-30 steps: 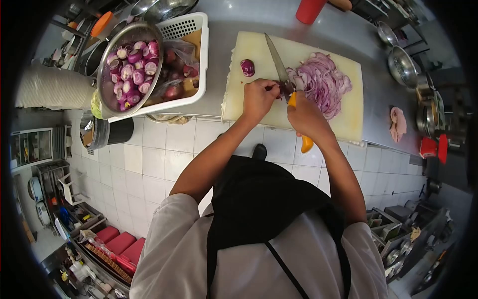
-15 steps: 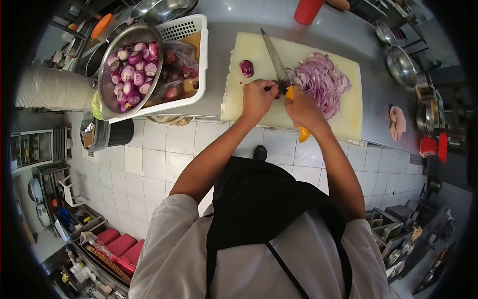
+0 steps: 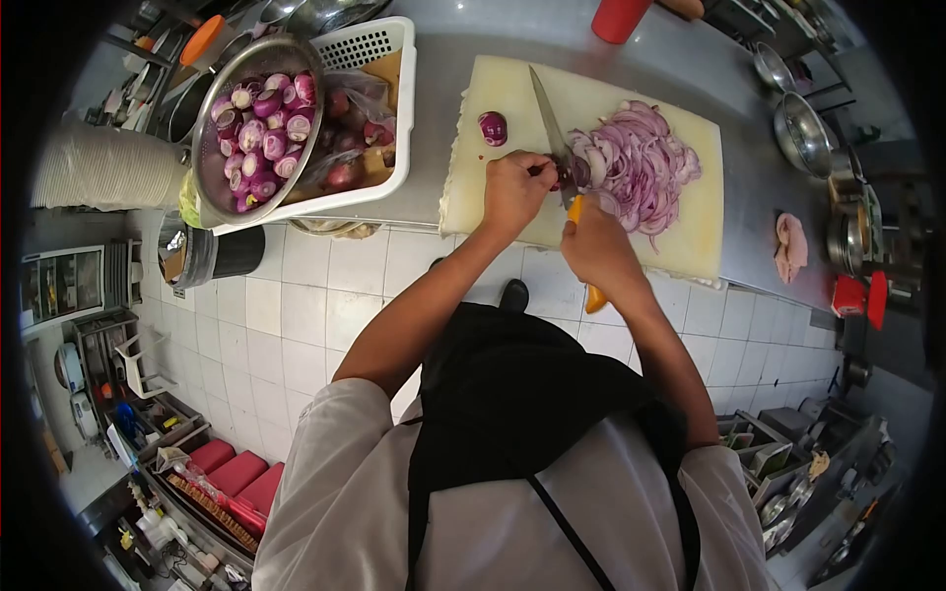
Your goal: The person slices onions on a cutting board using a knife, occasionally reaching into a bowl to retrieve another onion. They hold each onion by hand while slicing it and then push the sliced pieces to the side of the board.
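My right hand (image 3: 599, 244) is wrapped round the orange handle of a long kitchen knife (image 3: 547, 110), its blade pointing away from me across a pale cutting board (image 3: 512, 84). Beside the blade, on its left, my left hand (image 3: 516, 193) is closed with fingertips pinched on a red onion (image 3: 556, 184), which is mostly hidden by the fingers and the knife. To the right of the blade lies a heap of sliced red onion (image 3: 645, 167). A half or whole peeled red onion (image 3: 493, 128) sits alone on the board's left side.
Left of the board, a metal colander (image 3: 313, 128) of peeled red onions rests on a white plastic basket (image 3: 402, 163) holding unpeeled onions. A red container (image 3: 619, 20) stands behind the board. At right lie a pinkish cloth (image 3: 788, 246) and metal bowls (image 3: 800, 133).
My right hand and the knife handle have drawn slightly back towards me. My left hand keeps its pinch beside the blade. The whole view has shifted a little.
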Available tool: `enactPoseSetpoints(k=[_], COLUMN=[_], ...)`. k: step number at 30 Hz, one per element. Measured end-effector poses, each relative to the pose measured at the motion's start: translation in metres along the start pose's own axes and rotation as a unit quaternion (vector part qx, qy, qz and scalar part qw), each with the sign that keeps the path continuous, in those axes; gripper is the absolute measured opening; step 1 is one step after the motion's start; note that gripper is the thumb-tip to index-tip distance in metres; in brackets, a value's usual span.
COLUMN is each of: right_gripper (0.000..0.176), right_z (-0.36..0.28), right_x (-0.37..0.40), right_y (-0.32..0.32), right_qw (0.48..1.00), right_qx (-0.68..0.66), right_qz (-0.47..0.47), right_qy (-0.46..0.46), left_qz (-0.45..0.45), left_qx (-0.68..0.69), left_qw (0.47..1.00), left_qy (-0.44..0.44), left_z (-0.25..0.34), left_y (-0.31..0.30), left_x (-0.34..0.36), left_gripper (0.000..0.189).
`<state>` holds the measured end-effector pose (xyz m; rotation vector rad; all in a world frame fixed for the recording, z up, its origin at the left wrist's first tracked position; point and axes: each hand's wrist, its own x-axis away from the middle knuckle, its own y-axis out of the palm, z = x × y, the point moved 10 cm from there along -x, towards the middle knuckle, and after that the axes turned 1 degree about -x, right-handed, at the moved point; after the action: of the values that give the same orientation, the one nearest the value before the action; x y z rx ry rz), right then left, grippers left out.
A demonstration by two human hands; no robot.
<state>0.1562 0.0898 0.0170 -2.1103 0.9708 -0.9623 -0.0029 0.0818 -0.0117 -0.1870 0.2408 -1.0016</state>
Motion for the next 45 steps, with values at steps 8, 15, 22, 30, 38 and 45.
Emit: enactPoseSetpoints(k=[8,15,22,30,38,45], right_gripper=[0.031,0.032,0.034,0.035,0.034,0.035], right_z=[-0.020,-0.026,-0.009,0.003,-0.004,-0.017], right_x=[-0.015,0.025,-0.002,-0.042,-0.016,-0.029], right_y=[-0.026,-0.031,0.000,0.003,0.010,-0.020], right_qw=[0.994,0.992,1.000,0.999,0.999,0.995], right_qx=[-0.075,-0.063,-0.003,-0.029,0.008,-0.087], right_qz=[-0.059,-0.084,-0.007,0.001,0.045,-0.041], right_qy=[0.044,0.074,0.018,-0.014,-0.020,0.007], left_qz=[0.008,-0.003,0.004,-0.006,0.001,-0.019], left_qx=[-0.012,0.003,-0.002,-0.010,0.004,-0.014], left_qw=[1.000,1.000,1.000,0.999,1.000,0.999], left_qy=[0.010,-0.007,-0.006,-0.048,0.003,-0.035], left_z=[0.006,0.002,-0.002,-0.003,0.002,0.000], left_y=[-0.003,0.000,-0.001,-0.002,-0.001,0.002], left_x=[-0.003,0.000,0.000,-0.003,0.000,-0.001], left_gripper=[0.017,0.018,0.018,0.019,0.018,0.019])
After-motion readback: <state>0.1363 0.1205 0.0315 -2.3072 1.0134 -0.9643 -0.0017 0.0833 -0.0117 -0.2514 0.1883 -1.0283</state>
